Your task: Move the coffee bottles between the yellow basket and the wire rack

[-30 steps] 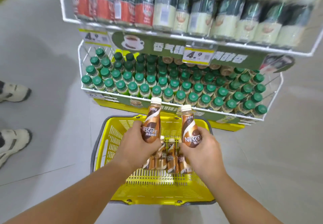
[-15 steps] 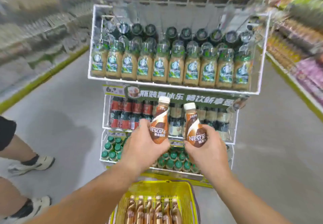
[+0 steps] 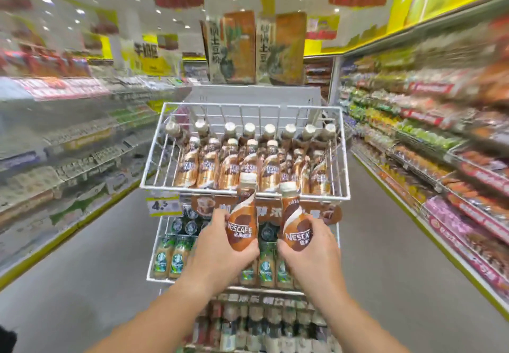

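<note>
Hands fill the 6 o'clock part of the view, each wrapped round one brown coffee bottle. The left hand point(image 3: 220, 245) grips the left Nescafé bottle point(image 3: 242, 220) by its lower half, with the thumb across the near side under the label and the fingers curled behind. That bottle stands nearly upright, its cream cap tipped slightly toward 1 o'clock. The right hand point(image 3: 311, 253) holds the right Nescafé bottle point(image 3: 296, 223) the same way around its base, cap leaning a little toward 11 o'clock. The two bottles are just beside each other with a narrow gap between them. Their caps overlap the front rim of the top basket point(image 3: 192, 188) of the white wire rack point(image 3: 343, 146); whether they touch the wire cannot be told. At 12 o'clock from the hands, that basket carries rows of matching stocked coffee bottles point(image 3: 228, 168), upright and spread from left to right. A yellow price tag point(image 3: 162, 205) hangs under the front rim, at 10 o'clock of the left hand. A lower tier point(image 3: 162, 279) behind the hands holds green-labelled Starbucks bottles point(image 3: 177, 257). Store shelves point(image 3: 440, 146) run along 9 and 3 o'clock, blurred.
</note>
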The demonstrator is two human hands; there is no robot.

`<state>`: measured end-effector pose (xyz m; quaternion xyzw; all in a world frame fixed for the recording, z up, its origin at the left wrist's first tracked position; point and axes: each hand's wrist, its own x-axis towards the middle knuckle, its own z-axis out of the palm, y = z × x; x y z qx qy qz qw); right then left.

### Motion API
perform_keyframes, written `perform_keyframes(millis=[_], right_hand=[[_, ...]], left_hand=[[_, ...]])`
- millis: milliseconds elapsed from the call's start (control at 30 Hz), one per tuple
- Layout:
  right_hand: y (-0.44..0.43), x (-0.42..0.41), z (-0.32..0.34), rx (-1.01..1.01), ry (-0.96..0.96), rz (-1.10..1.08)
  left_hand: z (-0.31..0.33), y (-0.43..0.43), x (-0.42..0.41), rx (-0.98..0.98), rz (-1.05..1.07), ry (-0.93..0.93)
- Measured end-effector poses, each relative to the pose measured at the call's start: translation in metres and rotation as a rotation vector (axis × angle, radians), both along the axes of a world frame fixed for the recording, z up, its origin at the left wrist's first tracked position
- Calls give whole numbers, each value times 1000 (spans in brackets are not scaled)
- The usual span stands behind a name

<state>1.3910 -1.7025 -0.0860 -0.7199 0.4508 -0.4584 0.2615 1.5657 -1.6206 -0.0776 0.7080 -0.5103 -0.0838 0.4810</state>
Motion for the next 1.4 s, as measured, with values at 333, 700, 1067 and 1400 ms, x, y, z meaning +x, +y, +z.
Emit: perform_keyframes(millis=[333,700,1067,1400], right_hand=[[-59,-18,127,-32,33,-65],[-122,-4,152,20,46,-150],[-179,17,113,217,161,-149],[-202,24,87,217,159,-138]], left_hand=[[127,-55,-3,28,-6,-74],[145,-157,-10,75,-16,-33],[106,-200,-12,148,29,7],[80,-224,-33,246,202,-299]])
